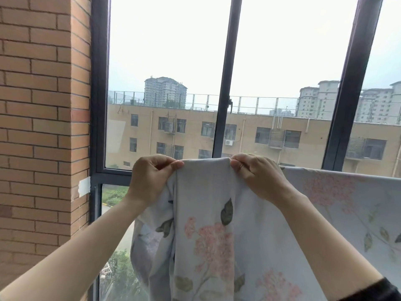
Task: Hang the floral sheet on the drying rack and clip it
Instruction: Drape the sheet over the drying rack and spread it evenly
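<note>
The floral sheet point(208, 213) is pale blue-grey with pink blossoms and green leaves. It hangs in front of the window. My left hand point(149, 177) pinches its top edge at the left, and my right hand point(256, 174) pinches the same edge a short way to the right, so a taut strip stretches between them. Further right, the sheet spreads flat along a straight top line; the drying rack beneath it is hidden by the cloth. To the left, below my left hand, the fabric bunches and droops. No clip is visible.
A brick pillar point(43, 127) stands close on the left. Dark window frames point(225, 83) run vertically behind the sheet, with buildings outside. A dark sleeve point(377, 290) shows at my right forearm.
</note>
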The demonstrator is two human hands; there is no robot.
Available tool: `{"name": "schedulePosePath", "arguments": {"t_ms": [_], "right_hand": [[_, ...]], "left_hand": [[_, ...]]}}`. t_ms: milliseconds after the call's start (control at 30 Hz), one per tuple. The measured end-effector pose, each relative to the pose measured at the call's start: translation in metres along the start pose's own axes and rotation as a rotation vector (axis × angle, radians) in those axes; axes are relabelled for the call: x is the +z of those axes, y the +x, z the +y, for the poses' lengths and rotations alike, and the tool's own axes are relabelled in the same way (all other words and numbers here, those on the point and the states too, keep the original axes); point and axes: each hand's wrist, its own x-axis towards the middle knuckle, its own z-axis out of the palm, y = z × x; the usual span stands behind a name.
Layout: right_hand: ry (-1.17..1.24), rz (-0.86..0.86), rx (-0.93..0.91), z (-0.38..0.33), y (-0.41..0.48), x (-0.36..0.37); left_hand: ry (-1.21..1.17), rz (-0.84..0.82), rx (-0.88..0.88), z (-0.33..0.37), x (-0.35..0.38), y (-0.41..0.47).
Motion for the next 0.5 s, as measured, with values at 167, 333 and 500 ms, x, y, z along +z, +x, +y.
{"name": "schedulePosePath", "arguments": {"t_ms": [167, 333, 500], "right_hand": [[-0.022, 0.007, -0.004, -0.001, 0.001, 0.003], [-0.055, 0.014, 0.024, 0.003, 0.003, 0.007], [-0.060, 0.010, 0.029, 0.002, 0.003, 0.009]], "left_hand": [[-0.001, 0.098, -0.058, -0.009, -0.030, 0.009], [0.194, -0.049, -0.141, -0.040, -0.042, -0.013], [0.206, -0.285, -0.186, -0.038, -0.030, -0.021]]}}
